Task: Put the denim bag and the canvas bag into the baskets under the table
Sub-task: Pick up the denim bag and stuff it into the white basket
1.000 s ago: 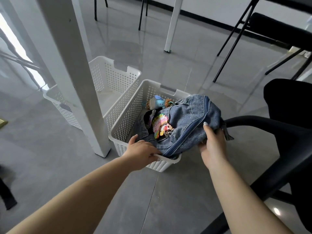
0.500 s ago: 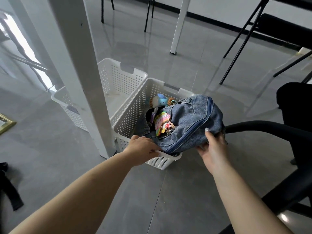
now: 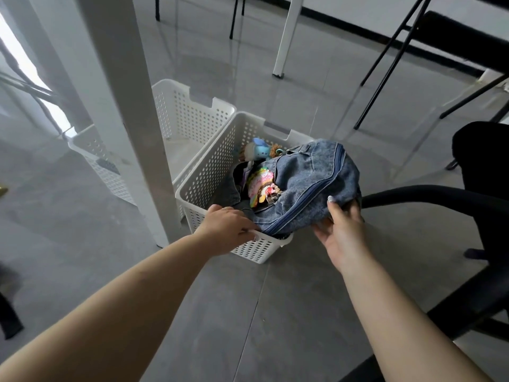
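Observation:
A blue denim bag (image 3: 311,186) with colourful charms lies tilted across the near white perforated basket (image 3: 209,172), its right part hanging over the basket's right rim. My left hand (image 3: 228,227) rests on the basket's front rim and grips the bag's lower left edge. Under the bag's right side, my right hand (image 3: 341,232) holds it with the thumb on top. A second white basket (image 3: 187,117) stands behind and to the left, with nothing seen inside. No canvas bag is in view.
A thick white table leg (image 3: 129,119) stands just left of the near basket, and a thinner white leg (image 3: 286,37) farther back. A black chair armrest (image 3: 429,197) curves in at the right. Black folding-chair legs (image 3: 385,62) stand on the grey tiled floor.
The bag has sunk slightly lower into the basket. My right hand has slid a little lower under the bag's right side; my left hand stays at the front rim.

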A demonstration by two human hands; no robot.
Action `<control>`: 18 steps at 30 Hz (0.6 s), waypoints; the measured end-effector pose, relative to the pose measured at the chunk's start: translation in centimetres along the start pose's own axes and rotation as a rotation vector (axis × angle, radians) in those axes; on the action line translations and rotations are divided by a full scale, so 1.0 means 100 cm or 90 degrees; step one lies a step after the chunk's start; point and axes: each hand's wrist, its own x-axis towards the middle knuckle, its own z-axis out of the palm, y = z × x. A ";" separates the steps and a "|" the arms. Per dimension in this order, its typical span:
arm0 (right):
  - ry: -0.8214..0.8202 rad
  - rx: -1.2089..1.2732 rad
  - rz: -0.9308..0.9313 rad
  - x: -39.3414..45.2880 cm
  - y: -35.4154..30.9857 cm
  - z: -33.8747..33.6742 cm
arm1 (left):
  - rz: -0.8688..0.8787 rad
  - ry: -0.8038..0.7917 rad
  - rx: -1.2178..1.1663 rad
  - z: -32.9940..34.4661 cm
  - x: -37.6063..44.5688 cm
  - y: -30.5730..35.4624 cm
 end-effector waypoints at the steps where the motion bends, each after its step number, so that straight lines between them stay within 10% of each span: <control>1: 0.006 -0.001 -0.004 -0.001 0.001 0.001 | 0.005 0.003 0.005 0.002 0.000 0.000; 6: 0.038 -0.040 0.007 -0.021 0.005 0.009 | -0.043 0.023 -0.118 -0.010 -0.009 0.006; 10: 0.065 -0.173 0.097 -0.075 -0.003 0.027 | -0.211 0.066 -0.530 -0.050 -0.063 0.022; 18: -0.161 -0.439 0.232 -0.260 -0.050 0.136 | -0.523 0.104 -0.948 -0.167 -0.253 -0.005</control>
